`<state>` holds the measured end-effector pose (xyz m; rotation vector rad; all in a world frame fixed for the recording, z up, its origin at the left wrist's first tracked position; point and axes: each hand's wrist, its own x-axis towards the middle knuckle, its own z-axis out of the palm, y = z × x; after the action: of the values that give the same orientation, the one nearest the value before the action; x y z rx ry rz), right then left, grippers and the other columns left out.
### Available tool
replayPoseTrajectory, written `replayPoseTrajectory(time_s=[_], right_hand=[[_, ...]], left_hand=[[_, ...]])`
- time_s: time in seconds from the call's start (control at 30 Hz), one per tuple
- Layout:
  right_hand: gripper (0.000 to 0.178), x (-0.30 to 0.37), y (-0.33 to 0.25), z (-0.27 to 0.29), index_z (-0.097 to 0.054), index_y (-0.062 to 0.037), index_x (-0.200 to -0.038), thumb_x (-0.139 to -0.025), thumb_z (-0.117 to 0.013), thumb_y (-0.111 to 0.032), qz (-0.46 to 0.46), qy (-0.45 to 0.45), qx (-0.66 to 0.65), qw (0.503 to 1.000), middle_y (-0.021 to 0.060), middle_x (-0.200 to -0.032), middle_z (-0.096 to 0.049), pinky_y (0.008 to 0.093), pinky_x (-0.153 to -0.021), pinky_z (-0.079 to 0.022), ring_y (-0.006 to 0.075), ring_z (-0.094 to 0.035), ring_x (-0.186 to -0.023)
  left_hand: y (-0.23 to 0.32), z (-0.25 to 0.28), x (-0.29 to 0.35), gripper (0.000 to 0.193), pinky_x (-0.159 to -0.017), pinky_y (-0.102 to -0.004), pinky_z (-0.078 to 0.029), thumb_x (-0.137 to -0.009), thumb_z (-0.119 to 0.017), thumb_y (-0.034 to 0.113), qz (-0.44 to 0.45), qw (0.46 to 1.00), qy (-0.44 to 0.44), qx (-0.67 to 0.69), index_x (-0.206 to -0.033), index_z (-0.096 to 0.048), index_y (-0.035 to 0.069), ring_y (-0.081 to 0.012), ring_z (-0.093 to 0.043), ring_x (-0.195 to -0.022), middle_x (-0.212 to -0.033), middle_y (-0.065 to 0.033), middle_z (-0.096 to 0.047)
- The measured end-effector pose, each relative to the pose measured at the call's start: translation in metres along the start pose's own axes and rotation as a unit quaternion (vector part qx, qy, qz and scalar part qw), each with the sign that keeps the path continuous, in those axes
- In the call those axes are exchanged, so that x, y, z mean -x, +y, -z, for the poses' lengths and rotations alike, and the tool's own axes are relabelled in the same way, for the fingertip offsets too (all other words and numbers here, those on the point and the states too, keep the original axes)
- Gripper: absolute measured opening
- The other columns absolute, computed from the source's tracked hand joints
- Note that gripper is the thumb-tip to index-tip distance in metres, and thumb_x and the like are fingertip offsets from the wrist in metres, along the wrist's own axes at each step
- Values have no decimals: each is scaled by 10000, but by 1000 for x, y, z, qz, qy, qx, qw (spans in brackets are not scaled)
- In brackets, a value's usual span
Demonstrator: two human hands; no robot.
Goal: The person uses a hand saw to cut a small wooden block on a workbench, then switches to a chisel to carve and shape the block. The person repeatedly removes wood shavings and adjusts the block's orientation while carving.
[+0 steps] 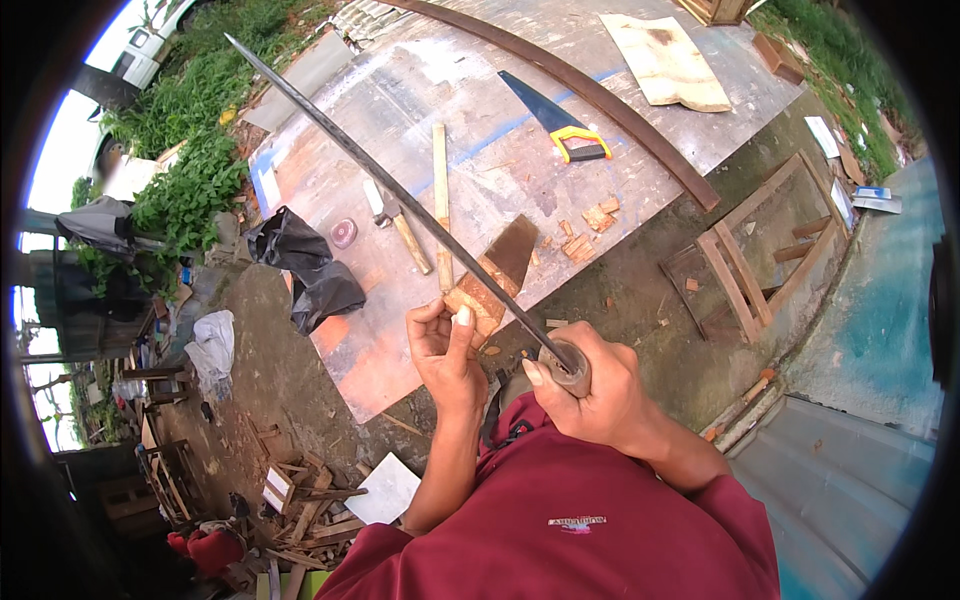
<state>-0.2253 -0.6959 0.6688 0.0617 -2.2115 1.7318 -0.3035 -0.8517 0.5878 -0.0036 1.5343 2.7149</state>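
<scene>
My right hand (592, 392) is wrapped round the thick rounded handle of a machete (365, 160). Its long, dark, narrow-looking blade points up and to the left across the work, seen nearly edge-on. Between the thumb and fingers of my left hand (447, 352) is a short wood block (477, 312), at the table's near edge. The blade passes in front of the wood piece's upper part. Just beyond lies a flat dark brown piece (514, 250), and wood chips (578, 247) are scattered to its right.
On the paint-stained table (385, 350) lie a wooden strip (440, 190), a hammer (408, 238), a handsaw (553, 120), a tape roll (343, 234) and a black plastic bag (303, 268). A curved metal bar (600, 105) crosses the far right. A wooden frame (757, 262) stands right; scrap wood (318, 510) is piled lower left.
</scene>
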Motion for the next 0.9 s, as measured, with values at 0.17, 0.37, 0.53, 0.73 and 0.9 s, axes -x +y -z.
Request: replayPoseTrajectory(time_s=[0.17,0.37,0.53,0.73,0.9], right_hand=[[380,25,61,-13,-566,83,-1048,-918,-696,-250,-217,-113,93,965,290,-753,-666,514,-628,-539,505,-671,-745],[419,16,8,-8,-547,81,-1105,-907,-706,-253,-61,-50,27,997,268,-775,-677,505,-638,-551,476,-694,-779],[452,28,44,-16,-571,106,-1134,-900,-718,-252,-223,-136,109,959,289,-775,-678,514,-652,-552,473,-699,-782],[418,18,11,-12,-589,78,-1114,-917,-682,-279,-107,-44,46,992,301,-790,-679,526,-669,-548,490,-689,-796],[416,21,61,-31,-576,66,-1121,-890,-690,-260,-200,-115,117,966,314,-776,-664,550,-690,-539,520,-666,-796]], left_hand=[[5,6,2,303,-844,-378,-636,-940,-679,10,29,999,11,26,-1161,-483,79,-178,-628,-1064,-1161,-108,-593],[5,12,4,300,-811,-351,-638,-936,-683,9,24,1000,9,16,-1141,-484,99,-164,-634,-1028,-1147,-84,-599],[-6,24,4,292,-805,-346,-640,-941,-678,8,33,999,-5,18,-1134,-482,105,-147,-626,-1008,-1113,-67,-591],[-7,29,1,282,-829,-394,-652,-954,-666,21,37,999,16,26,-1151,-479,96,-162,-628,-1036,-1134,-79,-593],[-3,17,-9,283,-854,-361,-623,-955,-681,38,55,998,17,2,-1157,-487,73,-158,-627,-1048,-1142,-88,-621]])
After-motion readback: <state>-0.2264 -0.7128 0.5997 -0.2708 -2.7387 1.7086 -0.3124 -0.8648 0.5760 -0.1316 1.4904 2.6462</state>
